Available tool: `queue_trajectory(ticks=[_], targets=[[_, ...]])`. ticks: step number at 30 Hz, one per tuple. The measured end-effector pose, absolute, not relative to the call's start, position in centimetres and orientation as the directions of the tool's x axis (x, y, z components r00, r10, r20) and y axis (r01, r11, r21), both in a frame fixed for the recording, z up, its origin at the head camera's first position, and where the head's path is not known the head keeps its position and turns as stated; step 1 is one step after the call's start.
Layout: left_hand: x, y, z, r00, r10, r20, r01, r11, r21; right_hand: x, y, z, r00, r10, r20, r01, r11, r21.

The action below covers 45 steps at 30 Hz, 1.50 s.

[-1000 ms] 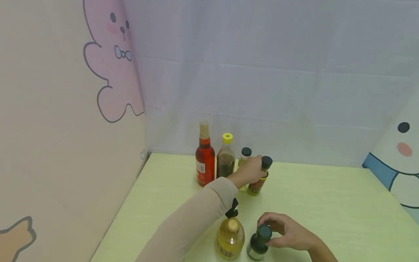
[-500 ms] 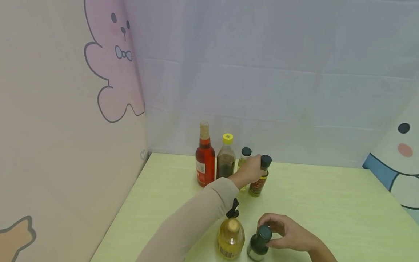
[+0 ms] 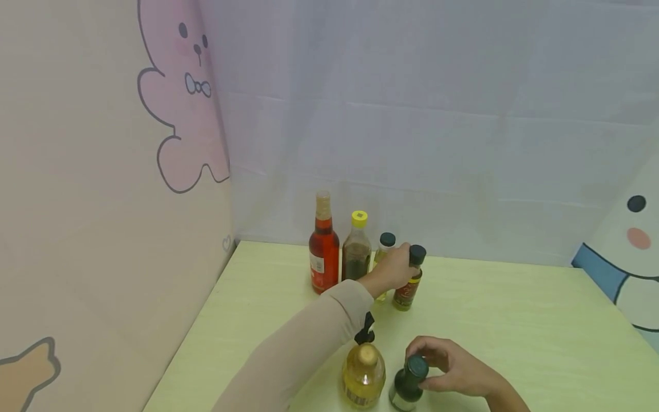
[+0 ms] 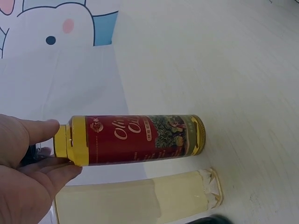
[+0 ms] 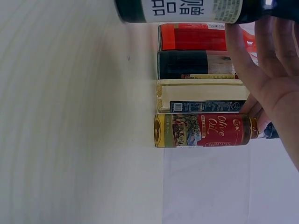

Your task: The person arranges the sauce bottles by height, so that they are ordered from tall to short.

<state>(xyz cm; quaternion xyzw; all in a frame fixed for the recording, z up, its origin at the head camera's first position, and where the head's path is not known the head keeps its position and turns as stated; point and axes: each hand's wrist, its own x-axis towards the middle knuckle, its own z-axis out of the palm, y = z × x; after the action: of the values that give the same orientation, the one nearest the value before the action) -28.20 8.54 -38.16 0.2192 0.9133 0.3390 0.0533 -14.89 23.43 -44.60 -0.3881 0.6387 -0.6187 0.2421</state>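
Note:
In the head view, my left hand [image 3: 393, 269], its sleeved arm reaching across from the lower left, grips the neck of an olive oil bottle [image 3: 407, 294] with a dark cap. The left wrist view shows thumb and fingers pinching just above the red label of this olive oil bottle [image 4: 135, 140]. Nearer the front, my right hand [image 3: 458, 366] curls thumb and fingers around the neck of a dark green bottle [image 3: 404, 392] with a white label. That dark bottle [image 5: 187, 10] crosses the top of the right wrist view.
A back row holds a red bottle [image 3: 323, 257], a yellow-capped bottle [image 3: 356, 246] and a pale oil bottle [image 3: 381, 252], partly behind my left hand. A round bottle of yellow oil [image 3: 363, 375] stands beside the dark green one. A white cloth wall [image 3: 437, 143] rises behind the table [image 3: 515, 320].
The olive oil bottle's base has shifted slightly right and towards me, and the bottle has gone from tilted to nearly upright. My right hand and the dark green bottle stay nearly still.

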Motion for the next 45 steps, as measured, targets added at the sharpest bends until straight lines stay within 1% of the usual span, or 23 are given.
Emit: queue_trajectory(ticks=[5, 7, 12, 16, 22, 25, 33, 37, 42, 45], targets=[[-28.19, 8.51, -38.14, -0.894, 0.448, 0.027, 0.353, 0.665, 0.658, -14.89, 23.53, -44.59, -0.59, -0.793, 0.153, -0.176, -0.059, -0.983], [-28.16, 8.48, -38.18, -0.892, 0.452, 0.007, 0.339, 0.658, 0.672, -14.85, 23.57, -44.58, -0.598, -0.791, 0.129, -0.153, -0.046, -0.987], [-28.26, 8.39, -38.43, -0.895, 0.445, -0.035, 0.285, 0.629, 0.723, -14.8, 23.5, -44.56, -0.594, -0.794, 0.129, -0.136, -0.059, -0.989], [-28.3, 8.31, -38.47, -0.896, 0.441, -0.053, 0.252, 0.603, 0.757, -14.76, 23.44, -44.56, -0.594, -0.794, 0.134, -0.144, -0.06, -0.988], [-28.34, 8.4, -38.39, -0.914, 0.403, -0.042, 0.213, 0.566, 0.797, -14.78, 23.39, -44.67, -0.591, -0.792, 0.153, -0.17, -0.064, -0.983], [-28.34, 8.56, -38.3, -0.922, 0.387, -0.033, 0.211, 0.569, 0.795, -14.79, 23.35, -44.71, -0.583, -0.793, 0.177, -0.186, -0.082, -0.979], [-28.24, 8.82, -38.35, -0.936, 0.351, -0.023, 0.193, 0.565, 0.802, -14.83, 23.41, -44.9, -0.583, -0.79, 0.188, -0.193, -0.09, -0.977], [-28.17, 8.87, -38.47, -0.937, 0.348, -0.014, 0.197, 0.562, 0.803, -14.83, 23.47, -44.94, -0.588, -0.789, 0.179, -0.186, -0.083, -0.979], [-28.13, 8.79, -38.44, -0.934, 0.356, -0.028, 0.192, 0.567, 0.801, -14.9, 23.46, -44.99, -0.579, -0.79, 0.202, -0.213, -0.092, -0.973], [-28.19, 8.69, -38.43, -0.933, 0.359, -0.036, 0.185, 0.561, 0.807, -14.88, 23.42, -44.87, -0.58, -0.791, 0.197, -0.199, -0.097, -0.975]])
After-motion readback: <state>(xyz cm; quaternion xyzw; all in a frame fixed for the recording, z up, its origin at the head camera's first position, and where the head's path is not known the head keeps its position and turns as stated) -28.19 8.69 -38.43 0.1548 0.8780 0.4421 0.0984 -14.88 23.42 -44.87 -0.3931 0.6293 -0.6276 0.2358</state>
